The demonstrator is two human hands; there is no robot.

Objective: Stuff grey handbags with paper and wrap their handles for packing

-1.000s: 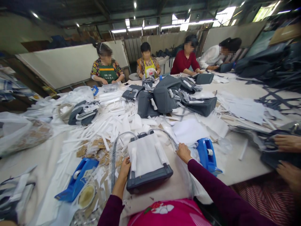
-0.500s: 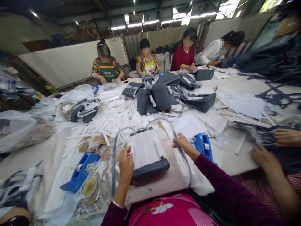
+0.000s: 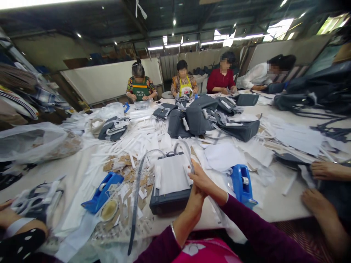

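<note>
In front of me a dark grey handbag point(image 3: 170, 204) lies on the table, a white foam sheet point(image 3: 171, 177) covering its top. Its long strap point(image 3: 135, 208) hangs in a loop on the left. On the right the strap rises and runs down into my right hand point(image 3: 203, 179), whose fingers are closed around it at the bag's right edge. My left hand point(image 3: 195, 201) has crossed over to the same edge, just under the right hand. The right hand covers its fingers, so their grip is hidden.
Blue tape dispensers point(image 3: 102, 191) point(image 3: 243, 184) stand on both sides, with a tape roll point(image 3: 109, 210) by the left one. Cardboard scraps, white strips and a pile of grey bags point(image 3: 197, 118) lie beyond. Co-workers sit opposite; another person's hands point(image 3: 318, 204) work at right.
My left hand has moved right, from the bag's left side to beside my right hand. My right hand has come in closer to the bag with the strap. The view has shifted slightly.
</note>
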